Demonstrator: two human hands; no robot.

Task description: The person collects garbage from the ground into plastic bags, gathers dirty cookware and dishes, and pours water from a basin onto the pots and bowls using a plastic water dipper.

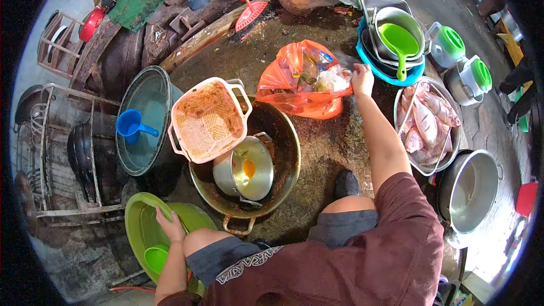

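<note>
R hand (362,79) is grasping orange plastic bag (300,82) at its edge; L hand (170,228) clenched on green basin (141,215) rim.

- Just beside our right hand (362,79) we count one orange bag (294,82).
- Beyond it, two green-lidded jugs (447,42).
- At our left hand (170,228), one green basin (139,221).
</note>
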